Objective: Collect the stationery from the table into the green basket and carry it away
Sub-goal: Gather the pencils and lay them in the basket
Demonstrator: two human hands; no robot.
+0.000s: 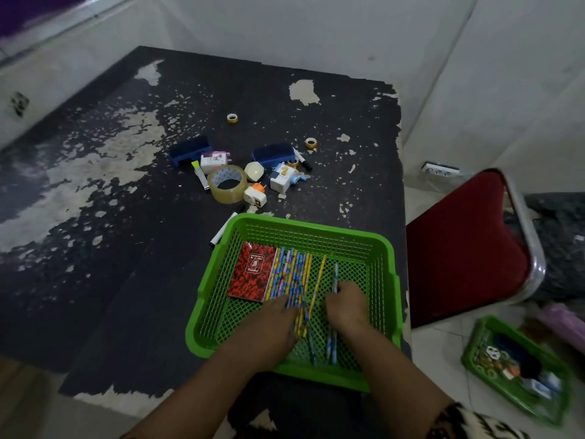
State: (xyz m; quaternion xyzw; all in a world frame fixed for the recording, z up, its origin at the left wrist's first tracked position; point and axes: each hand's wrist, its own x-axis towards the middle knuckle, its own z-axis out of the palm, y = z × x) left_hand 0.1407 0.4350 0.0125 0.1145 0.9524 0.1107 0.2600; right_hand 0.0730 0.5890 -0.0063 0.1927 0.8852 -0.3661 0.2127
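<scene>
Green basket (294,226) sat at the near right edge of the table (110,248) and held a red notebook (253,275) and pencils (296,274), long axes running near-to-far. Left hand (275,318) lay on the pencils, fingers fairly straight. Right hand (346,307) touched a blue pencil (335,277); couldn't tell if it gripped it. Tape roll (227,183) lay loose on the chipped black tabletop. A second basket (474,353) stood on the tile floor by a red chair (468,245).

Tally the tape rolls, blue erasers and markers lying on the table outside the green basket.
Tape rolls: 3
Blue erasers: 2
Markers: 3
Total: 8
</scene>
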